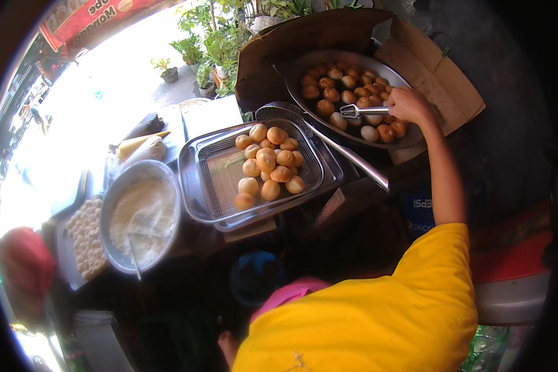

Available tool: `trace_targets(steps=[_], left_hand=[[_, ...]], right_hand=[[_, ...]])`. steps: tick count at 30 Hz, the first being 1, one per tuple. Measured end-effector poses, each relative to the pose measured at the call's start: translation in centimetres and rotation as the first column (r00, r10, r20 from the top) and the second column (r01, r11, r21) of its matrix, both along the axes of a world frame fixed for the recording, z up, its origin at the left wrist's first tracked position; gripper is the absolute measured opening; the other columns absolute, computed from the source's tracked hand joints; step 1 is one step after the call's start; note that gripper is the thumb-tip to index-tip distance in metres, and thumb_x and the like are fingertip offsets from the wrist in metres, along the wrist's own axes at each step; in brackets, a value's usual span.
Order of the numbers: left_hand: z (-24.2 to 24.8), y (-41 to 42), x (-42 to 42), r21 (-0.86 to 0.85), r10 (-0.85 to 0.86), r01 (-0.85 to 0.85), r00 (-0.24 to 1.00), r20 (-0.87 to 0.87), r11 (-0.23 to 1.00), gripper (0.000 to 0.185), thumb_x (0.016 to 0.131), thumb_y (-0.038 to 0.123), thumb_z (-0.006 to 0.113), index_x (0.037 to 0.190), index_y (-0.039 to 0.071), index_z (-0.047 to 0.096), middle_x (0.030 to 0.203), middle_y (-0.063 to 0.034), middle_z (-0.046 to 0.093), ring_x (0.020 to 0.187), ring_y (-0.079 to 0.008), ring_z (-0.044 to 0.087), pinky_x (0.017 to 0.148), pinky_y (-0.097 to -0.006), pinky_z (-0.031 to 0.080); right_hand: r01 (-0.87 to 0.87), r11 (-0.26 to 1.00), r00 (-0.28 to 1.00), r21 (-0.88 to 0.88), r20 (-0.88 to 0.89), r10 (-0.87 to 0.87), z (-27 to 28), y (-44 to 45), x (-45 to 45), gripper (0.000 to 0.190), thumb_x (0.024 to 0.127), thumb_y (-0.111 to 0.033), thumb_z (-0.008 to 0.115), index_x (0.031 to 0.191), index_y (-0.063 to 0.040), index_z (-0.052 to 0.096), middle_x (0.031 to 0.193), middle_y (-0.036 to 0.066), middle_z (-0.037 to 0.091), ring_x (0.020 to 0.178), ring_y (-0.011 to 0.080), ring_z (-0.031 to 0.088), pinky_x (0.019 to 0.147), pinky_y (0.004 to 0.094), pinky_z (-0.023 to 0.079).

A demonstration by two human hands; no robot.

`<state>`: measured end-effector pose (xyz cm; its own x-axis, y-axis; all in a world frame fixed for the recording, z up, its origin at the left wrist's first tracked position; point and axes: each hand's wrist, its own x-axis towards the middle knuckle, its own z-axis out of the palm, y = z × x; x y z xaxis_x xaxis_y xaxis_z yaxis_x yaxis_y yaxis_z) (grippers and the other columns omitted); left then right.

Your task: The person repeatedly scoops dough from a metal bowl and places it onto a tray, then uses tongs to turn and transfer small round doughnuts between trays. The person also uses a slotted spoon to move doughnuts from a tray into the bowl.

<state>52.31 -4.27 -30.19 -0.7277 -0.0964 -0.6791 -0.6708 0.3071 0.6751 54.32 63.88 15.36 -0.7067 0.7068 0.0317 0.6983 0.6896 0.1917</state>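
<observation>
My right hand (408, 106) grips metal tongs (365, 111) over a wide wok (416, 139). The jaws of the tongs are among round fried dough balls (330, 95), browned on many sides, with a few still pale such as one dough ball (369, 133). Left of the wok stands a rectangular wire-mesh strainer basket (204, 204) with a pile of golden-brown balls (266, 162) towards its right side. A skimmer with a long metal handle (353, 160) lies between basket and wok. Low beside my yellow shirt, a bit of skin (227, 342) shows, perhaps my left hand; its fingers are hidden.
Cardboard (307, 39) shields the wok's far side. A metal basin (176, 186) holds white flour and a scraper-like tool. Left of it, a tray (67, 265) bears many small raw dough balls. Filled bags (144, 151) lie behind the basin. Potted plants (209, 88) stand beyond.
</observation>
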Motion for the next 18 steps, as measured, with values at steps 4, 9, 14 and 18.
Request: trace_targets(steps=[4,9,14,18], left_hand=[[0.0,0.0,0.1,-0.017,-0.013,0.012,0.999,-0.031,1.0,0.018,0.079,0.008,0.053,0.094,-0.002,0.057,0.063,-0.0034,0.05,0.048,-0.0112,0.045,0.041,-0.0246,0.035],[-4.8,-2.7,0.8,-0.256,-0.409,0.323,0.789,-0.458,0.911,0.019,0.077,0.009,0.053,0.089,-0.004,0.059,0.065,-0.0061,0.053,0.055,-0.0163,0.052,0.048,-0.0282,0.042],[-5.2,-3.2,1.8,-0.129,-0.081,0.062,0.986,-0.148,0.99,0.023,0.074,0.009,0.053,0.088,-0.008,0.06,0.072,-0.0115,0.059,0.063,-0.0188,0.055,0.056,-0.0308,0.045],[-3.7,-2.3,1.5,-0.089,-0.071,0.061,0.991,-0.112,0.994,0.025,0.075,0.009,0.054,0.093,-0.008,0.059,0.074,-0.0119,0.06,0.062,-0.018,0.054,0.055,-0.0296,0.043]], right_hand=[[0.034,0.998,0.999,0.058,0.033,-0.036,-1.6,0.2,-1.0,0.021,0.068,-0.003,0.05,0.083,0.0,0.064,0.093,0.017,0.062,0.091,0.0311,0.059,0.078,0.0389,0.047],[0.021,0.998,0.997,0.065,0.069,-0.026,-2.3,0.5,-1.2,0.021,0.069,-0.003,0.049,0.084,0.0,0.064,0.095,0.017,0.062,0.095,0.0305,0.058,0.079,0.0389,0.047],[0.11,0.993,0.993,0.038,-0.045,-0.109,-0.7,0.8,-0.1,0.02,0.069,-0.004,0.051,0.084,0.0,0.063,0.094,0.019,0.061,0.091,0.0322,0.059,0.078,0.0393,0.047],[0.042,0.98,0.999,0.193,0.012,-0.045,-0.5,1.2,1.3,0.017,0.069,-0.004,0.052,0.08,0.001,0.063,0.09,0.019,0.062,0.088,0.0323,0.06,0.075,0.0406,0.048]])
